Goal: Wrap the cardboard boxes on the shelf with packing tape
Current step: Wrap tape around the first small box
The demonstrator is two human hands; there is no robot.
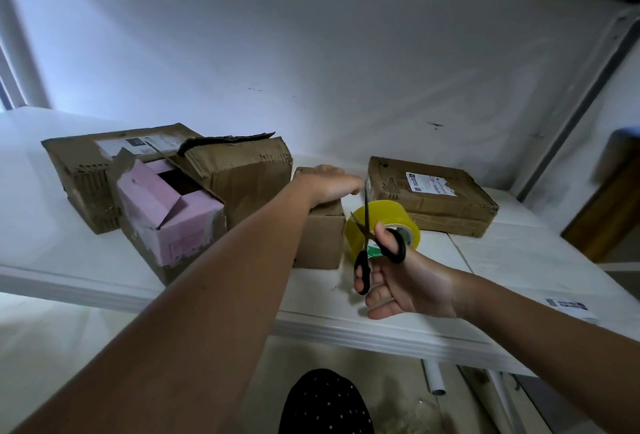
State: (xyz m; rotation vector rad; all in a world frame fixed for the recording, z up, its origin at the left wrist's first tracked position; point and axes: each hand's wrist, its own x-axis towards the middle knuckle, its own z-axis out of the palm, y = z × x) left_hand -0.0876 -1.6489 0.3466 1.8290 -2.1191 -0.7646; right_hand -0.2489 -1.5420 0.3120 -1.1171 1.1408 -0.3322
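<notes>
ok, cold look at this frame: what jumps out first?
The right hand holds black-handled scissors with blades open, just in front of a yellow roll of packing tape standing on the white shelf. The left hand rests flat on a small cardboard box mid-shelf. To its left sits a torn-open pink-lined box; at right, a flat labelled parcel.

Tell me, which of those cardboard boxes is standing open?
The pink box at the shelf's front left: its top flaps stand apart, showing a dark inside. The small box under the left hand and the flat labelled box look closed.
</notes>
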